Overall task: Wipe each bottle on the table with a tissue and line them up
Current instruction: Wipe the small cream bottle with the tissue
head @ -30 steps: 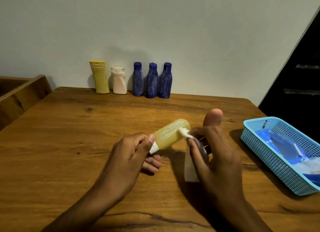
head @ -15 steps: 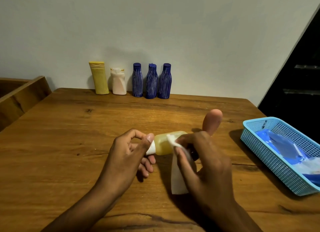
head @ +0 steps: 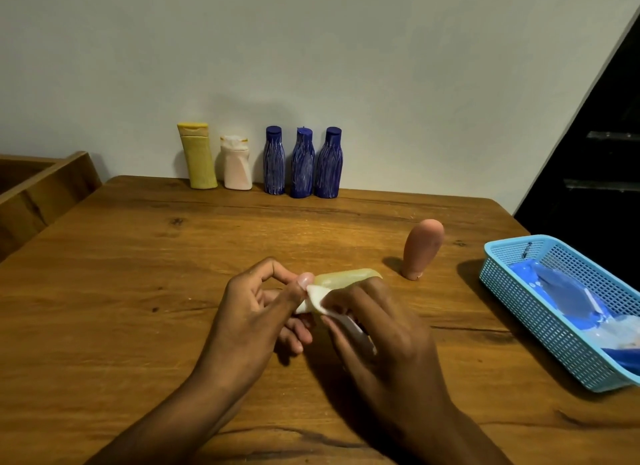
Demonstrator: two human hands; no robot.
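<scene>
Over the table (head: 138,291), my left hand (head: 252,312) pinches the pale yellow bottle (head: 349,277) by its cap end so my right hand (head: 381,329), gripping the tissue (head: 317,296), can rub its side.

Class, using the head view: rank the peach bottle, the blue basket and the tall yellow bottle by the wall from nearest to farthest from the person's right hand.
1. Peach bottle: upright, just beyond the right hand.
2. Blue basket: off to the right, at the table's edge.
3. Tall yellow bottle: far left, by the wall.
</scene>
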